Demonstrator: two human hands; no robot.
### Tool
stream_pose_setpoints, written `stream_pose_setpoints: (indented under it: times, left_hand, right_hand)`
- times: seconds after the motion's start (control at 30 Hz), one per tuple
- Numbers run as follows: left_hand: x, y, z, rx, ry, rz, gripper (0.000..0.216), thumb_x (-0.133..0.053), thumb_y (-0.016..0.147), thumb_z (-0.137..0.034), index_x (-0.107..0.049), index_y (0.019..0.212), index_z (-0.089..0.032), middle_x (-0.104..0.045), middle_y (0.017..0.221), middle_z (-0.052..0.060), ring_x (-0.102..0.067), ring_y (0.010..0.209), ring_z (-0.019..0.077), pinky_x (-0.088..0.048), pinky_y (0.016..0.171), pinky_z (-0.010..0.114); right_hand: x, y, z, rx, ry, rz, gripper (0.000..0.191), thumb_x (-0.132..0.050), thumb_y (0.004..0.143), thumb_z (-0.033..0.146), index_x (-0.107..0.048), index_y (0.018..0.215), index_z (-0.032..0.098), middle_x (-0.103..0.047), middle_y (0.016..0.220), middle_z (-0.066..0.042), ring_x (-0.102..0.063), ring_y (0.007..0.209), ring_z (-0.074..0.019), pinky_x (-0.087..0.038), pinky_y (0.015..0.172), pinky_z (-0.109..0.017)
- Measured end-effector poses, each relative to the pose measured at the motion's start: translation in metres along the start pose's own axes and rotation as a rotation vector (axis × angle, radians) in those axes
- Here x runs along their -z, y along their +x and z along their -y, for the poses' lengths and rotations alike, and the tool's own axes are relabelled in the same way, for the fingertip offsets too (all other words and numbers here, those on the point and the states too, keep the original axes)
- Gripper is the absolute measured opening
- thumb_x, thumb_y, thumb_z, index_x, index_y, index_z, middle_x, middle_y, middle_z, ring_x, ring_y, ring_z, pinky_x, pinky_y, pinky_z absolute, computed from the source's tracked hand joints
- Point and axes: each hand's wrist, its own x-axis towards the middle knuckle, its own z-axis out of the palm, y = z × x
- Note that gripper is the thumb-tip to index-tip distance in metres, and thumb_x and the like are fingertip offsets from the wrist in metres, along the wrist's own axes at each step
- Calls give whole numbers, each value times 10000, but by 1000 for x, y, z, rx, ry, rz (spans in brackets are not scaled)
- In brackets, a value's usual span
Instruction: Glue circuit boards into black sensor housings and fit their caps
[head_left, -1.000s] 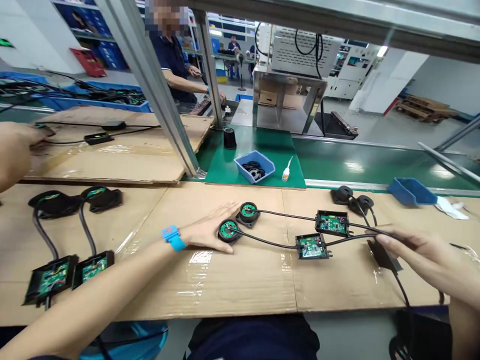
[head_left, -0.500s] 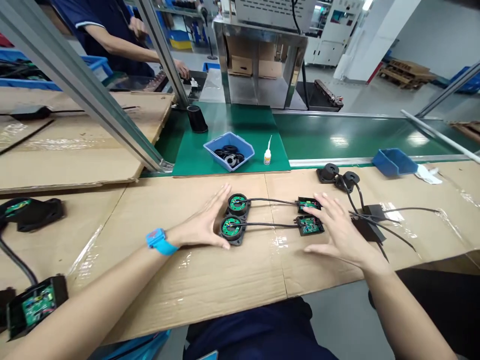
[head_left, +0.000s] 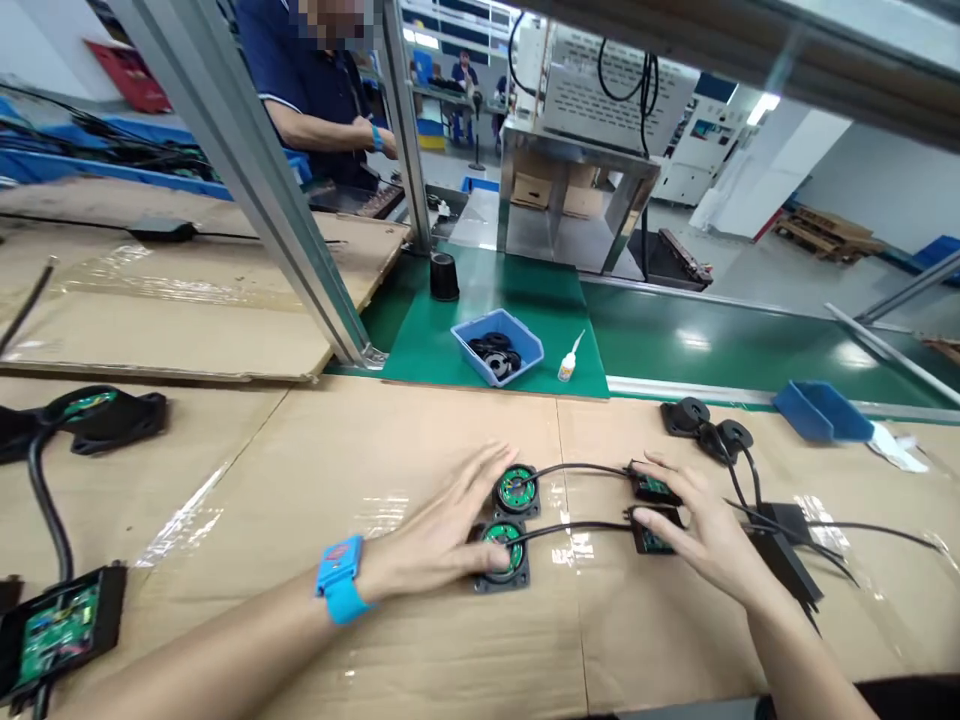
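Note:
Two black round housings with green circuit boards, the far one [head_left: 517,488] and the near one [head_left: 514,566], lie one before the other on the cardboard. Each has a black cable running right to a small open black box with a circuit board, the far box [head_left: 654,488] and the near box [head_left: 654,540]. My left hand [head_left: 439,540] is open beside the housings, its thumb over the near one and its fingers stretched along the far one. Over the boxes my right hand [head_left: 709,535] is open, thumb at the near box, fingertips at the far one; its fingers partly cover both.
A blue bin [head_left: 497,345] of black rings, a small white bottle [head_left: 568,366] and a black cup [head_left: 444,276] stand on a green board. More cabled housings [head_left: 705,425] lie right, an open black box [head_left: 64,625] left. A metal post [head_left: 262,190] rises left; a co-worker [head_left: 322,110] stands behind.
The view has tilted up, so the bench sits lower in it. My left thumb has come over the near housing, and my right thumb has moved onto the near box.

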Motion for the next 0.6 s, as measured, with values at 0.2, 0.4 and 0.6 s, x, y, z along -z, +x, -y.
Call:
stream_pose_setpoints:
  times: [0.2, 0.4, 0.6]
  left_hand:
    - [107, 88, 56, 213, 431, -208, 390, -477, 1026, -463, -670, 1236, -197, -637, 1261, 119, -554, 1175, 334, -416, 983, 524]
    - [139, 154, 96, 207, 554, 83, 263, -707, 877, -405, -765, 1028, -198, -694, 1081, 94, -610, 1038, 275, -429, 875, 373]
    - [127, 174, 112, 195, 543, 164, 252, -663, 880, -400, -759, 931, -173, -650, 1029, 106, -592, 941, 231, -440, 837, 346]
  right_hand:
    - [-1, 104, 7, -137, 205, -27, 407, -595, 928, 552, -705, 1143, 225, -717, 1116, -65, -674, 1017, -215, -529, 906, -365]
    - [-30, 184, 29, -39, 79, 3, 179, -638, 927, 328, -720, 933, 169, -682, 792, -38, -609, 678, -156, -462, 677, -286]
    - [-53, 227, 86, 158, -109, 138, 211, -580, 991, 271, -744, 1120, 239, -688, 1074, -63, -649, 1003, -193, -450, 815, -278]
